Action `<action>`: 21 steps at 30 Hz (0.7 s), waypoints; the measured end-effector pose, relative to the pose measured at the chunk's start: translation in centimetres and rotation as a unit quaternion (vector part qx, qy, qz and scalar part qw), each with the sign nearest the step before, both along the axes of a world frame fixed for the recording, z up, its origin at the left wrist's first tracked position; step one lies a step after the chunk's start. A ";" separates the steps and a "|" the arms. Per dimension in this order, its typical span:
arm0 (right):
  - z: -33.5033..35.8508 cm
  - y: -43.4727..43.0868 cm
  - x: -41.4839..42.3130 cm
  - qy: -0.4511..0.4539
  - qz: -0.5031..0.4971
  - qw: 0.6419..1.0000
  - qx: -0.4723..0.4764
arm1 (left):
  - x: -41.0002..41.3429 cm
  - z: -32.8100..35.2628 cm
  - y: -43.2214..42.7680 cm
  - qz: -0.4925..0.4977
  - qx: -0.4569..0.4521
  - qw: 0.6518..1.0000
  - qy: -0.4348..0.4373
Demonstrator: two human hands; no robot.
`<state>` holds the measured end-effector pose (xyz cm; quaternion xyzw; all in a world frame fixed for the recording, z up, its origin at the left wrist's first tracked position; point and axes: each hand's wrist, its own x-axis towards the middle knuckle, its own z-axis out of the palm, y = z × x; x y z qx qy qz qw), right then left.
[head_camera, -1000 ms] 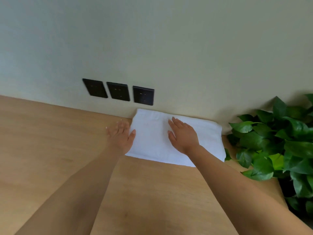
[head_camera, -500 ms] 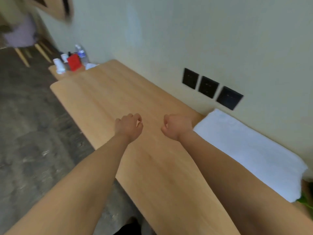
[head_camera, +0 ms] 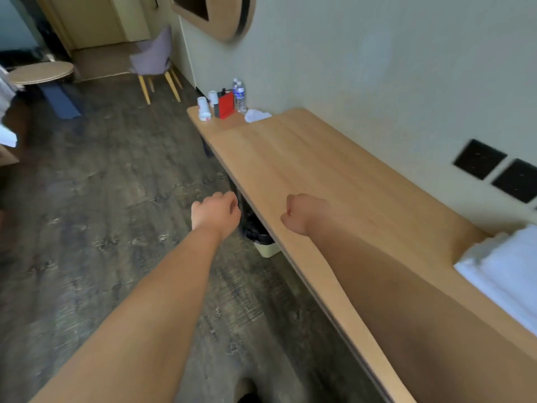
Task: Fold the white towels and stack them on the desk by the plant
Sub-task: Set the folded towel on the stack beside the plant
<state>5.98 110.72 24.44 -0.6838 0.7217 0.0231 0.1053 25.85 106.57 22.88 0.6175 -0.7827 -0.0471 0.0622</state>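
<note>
A folded white towel [head_camera: 507, 271] lies on the wooden desk [head_camera: 305, 158] at the right edge of the view, close to the wall. My left hand [head_camera: 216, 213] hovers over the floor just off the desk's front edge, its fingers curled in and holding nothing. My right hand [head_camera: 302, 212] is above the desk's front edge, also curled into a fist with nothing in it. Both hands are well to the left of the towel. The plant is out of view.
At the desk's far end stand water bottles [head_camera: 239, 96], a red box [head_camera: 226, 104], white cups [head_camera: 203, 109] and a crumpled white cloth [head_camera: 257, 115]. A bin [head_camera: 264, 242] sits under the desk. A purple chair [head_camera: 154, 59] and a round table [head_camera: 40, 72] stand beyond. Black sockets [head_camera: 479, 158] are on the wall.
Both hands came off the folded towel and curled shut. The view swung left, so the towel slid to the right edge and the plant left the frame.
</note>
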 end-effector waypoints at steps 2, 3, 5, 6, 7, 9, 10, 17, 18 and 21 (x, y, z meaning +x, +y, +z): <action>-0.2 -1.5 3.5 0.014 0.018 1.000 0.006 | 3.4 -0.1 -1.1 0.005 0.004 1.000 -0.003; -0.3 -2.1 5.1 0.016 0.025 1.000 0.004 | 4.9 -0.2 -1.5 0.008 0.006 1.000 -0.001; -0.1 -3.3 7.7 0.016 0.041 0.999 -0.002 | 7.3 -0.3 -1.9 0.019 0.016 1.000 0.006; -0.1 -3.9 8.9 0.017 0.048 0.999 -0.005 | 8.4 -0.4 -2.1 0.025 0.021 0.999 0.007; -0.1 -4.5 9.8 0.019 0.053 0.998 -0.009 | 9.4 -0.6 -2.3 0.031 0.023 0.999 0.008; 0.1 -5.9 11.4 0.021 0.055 0.998 -0.012 | 11.0 -1.0 -2.9 0.045 0.023 0.999 0.011; 0.1 -6.6 12.0 0.019 0.055 0.998 -0.013 | 11.7 -1.1 -3.3 0.052 0.025 0.998 0.014; -1.2 -11.0 14.7 0.025 0.069 0.997 0.011 | 14.5 -2.8 -6.6 0.063 0.044 0.997 0.034; -1.5 -11.9 14.7 0.026 0.070 0.997 0.014 | 14.8 -3.0 -7.4 0.056 0.041 0.997 0.035; -1.9 -15.3 14.6 0.043 0.072 0.996 0.018 | 15.8 -3.4 -10.0 0.046 0.046 0.997 0.029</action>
